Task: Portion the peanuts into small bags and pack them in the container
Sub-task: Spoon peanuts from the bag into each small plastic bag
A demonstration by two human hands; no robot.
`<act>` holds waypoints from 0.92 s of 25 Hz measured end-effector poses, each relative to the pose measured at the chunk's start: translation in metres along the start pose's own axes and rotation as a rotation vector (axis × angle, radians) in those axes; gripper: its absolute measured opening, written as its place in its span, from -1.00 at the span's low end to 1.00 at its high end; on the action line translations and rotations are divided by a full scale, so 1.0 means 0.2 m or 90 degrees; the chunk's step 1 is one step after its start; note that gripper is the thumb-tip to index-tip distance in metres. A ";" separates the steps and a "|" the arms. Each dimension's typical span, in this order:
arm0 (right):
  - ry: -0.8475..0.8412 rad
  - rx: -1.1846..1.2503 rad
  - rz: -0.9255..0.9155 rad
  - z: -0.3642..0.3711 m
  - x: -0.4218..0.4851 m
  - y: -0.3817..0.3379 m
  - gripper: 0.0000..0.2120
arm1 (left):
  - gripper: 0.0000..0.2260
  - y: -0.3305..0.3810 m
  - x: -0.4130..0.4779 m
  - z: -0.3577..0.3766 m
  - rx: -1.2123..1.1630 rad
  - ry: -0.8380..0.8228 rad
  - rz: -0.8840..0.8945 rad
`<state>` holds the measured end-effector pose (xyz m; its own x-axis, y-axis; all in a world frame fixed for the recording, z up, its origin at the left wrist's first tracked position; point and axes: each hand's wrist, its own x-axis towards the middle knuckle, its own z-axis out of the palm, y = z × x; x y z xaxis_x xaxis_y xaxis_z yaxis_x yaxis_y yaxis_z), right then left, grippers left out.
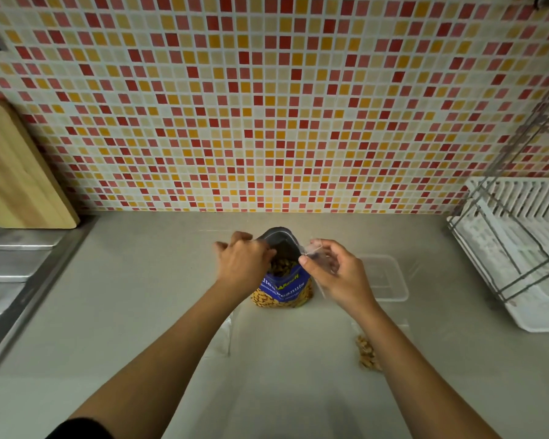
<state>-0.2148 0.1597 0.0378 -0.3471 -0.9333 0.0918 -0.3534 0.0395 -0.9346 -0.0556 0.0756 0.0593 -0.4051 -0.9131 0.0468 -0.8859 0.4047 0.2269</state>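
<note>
The peanut bag [284, 288] stands open mid-counter [140, 312], toward the back edge. The left hand [243, 264] reaches into its mouth, and its grip cannot be told. The right hand [336, 274] pinches a small clear bag [314, 248] beside it. The clear container [390, 280] lies just to the right.

left hand [243, 264] fingertips hidden in peanut bag [282, 285], dish rack [517, 204] cropped right

The peanut bag [284, 285] was glossy printed plastic with a dull grey lining, while the small bag [314, 248] and the container [384, 277] were clear plastic. The counter [140, 312] looked smooth and matt, the wall tiles [267, 106] glazed, the cutting board [16, 172] bare wood, and the sink [10, 258] brushed metal.
</note>
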 end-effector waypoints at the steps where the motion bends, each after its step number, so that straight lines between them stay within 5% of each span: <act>1: -0.005 0.000 -0.001 0.00 0.00 0.00 -0.56 | -0.74 0.00 0.01 0.01 -0.087 0.022 -0.080; 9: -0.010 -0.021 -0.009 -0.01 -0.02 0.01 -0.48 | -0.74 0.01 0.06 0.00 -0.473 0.058 -0.287; 23: 0.015 -0.004 0.006 -0.05 0.01 -0.02 -0.52 | -0.74 -0.11 0.10 -0.05 -0.695 0.096 -0.452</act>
<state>-0.2238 0.1612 0.0453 -0.3713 -0.9241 0.0905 -0.3551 0.0512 -0.9334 -0.0416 0.0468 0.0648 0.1631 -0.9344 -0.3167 -0.2271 -0.3479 0.9096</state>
